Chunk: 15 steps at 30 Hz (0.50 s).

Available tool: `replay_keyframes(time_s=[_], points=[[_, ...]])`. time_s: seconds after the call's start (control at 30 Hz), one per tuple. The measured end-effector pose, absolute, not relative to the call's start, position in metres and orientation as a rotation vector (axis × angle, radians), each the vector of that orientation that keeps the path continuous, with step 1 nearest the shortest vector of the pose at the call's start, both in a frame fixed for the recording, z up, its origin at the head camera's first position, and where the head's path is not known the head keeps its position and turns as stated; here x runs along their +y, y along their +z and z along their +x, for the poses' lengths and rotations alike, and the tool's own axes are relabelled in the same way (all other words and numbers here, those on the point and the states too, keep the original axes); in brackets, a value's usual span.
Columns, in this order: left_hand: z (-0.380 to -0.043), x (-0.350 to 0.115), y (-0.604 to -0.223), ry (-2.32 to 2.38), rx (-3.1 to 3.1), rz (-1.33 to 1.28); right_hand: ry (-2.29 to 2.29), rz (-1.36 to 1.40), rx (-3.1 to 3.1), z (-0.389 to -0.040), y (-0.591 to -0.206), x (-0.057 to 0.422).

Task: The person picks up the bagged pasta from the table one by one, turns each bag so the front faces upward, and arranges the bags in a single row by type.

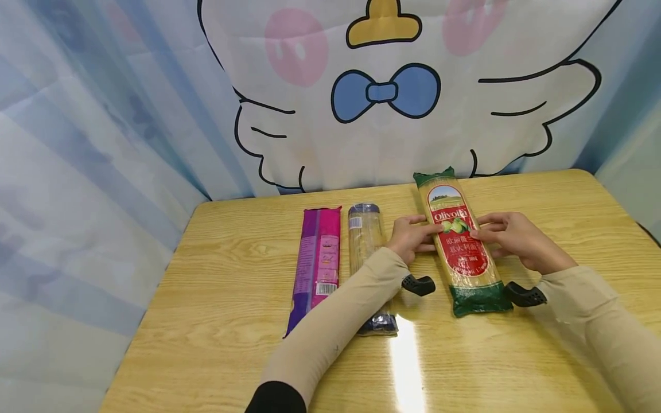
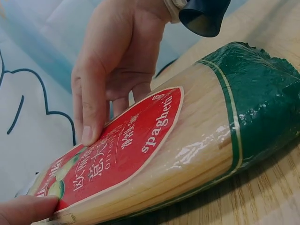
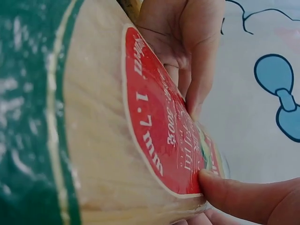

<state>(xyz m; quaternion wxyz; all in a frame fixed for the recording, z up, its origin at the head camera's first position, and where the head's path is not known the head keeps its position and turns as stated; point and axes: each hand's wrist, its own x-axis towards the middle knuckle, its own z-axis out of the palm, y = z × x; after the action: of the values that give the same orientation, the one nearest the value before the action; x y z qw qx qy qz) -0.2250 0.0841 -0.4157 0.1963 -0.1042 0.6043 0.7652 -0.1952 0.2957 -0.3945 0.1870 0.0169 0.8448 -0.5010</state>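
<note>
A green-ended pack of spaghetti (image 1: pixel 467 252) with a red oval label lies lengthwise on the right part of the table, between both hands. My left hand (image 1: pixel 409 236) grips its left edge, thumb on the label and the other fingers at the side. From the opposite edge my right hand (image 1: pixel 521 242) holds it the same way. In the left wrist view the left thumb (image 2: pixel 28 210) presses the label's lower left. The right thumb (image 3: pixel 248 197) lies over the label's edge in the right wrist view, with fingertips partly showing beneath the pack.
To the left, a clear pack of noodles (image 1: pixel 364 246) with dark blue ends lies partly under the left forearm. Beside it is a pink and purple packet (image 1: pixel 317 258). A printed curtain (image 1: pixel 382 149) hangs behind the wooden table (image 1: pixel 222 298).
</note>
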Motion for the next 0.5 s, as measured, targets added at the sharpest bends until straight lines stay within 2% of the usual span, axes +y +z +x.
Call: replay_keyframes(time_s=[0.5], points=[[-0.2239, 0.0879, -0.4177, 2.138, 1.654, -0.314, -1.349, 0.043, 2.433, -0.1994, -0.4028, 0.2995]])
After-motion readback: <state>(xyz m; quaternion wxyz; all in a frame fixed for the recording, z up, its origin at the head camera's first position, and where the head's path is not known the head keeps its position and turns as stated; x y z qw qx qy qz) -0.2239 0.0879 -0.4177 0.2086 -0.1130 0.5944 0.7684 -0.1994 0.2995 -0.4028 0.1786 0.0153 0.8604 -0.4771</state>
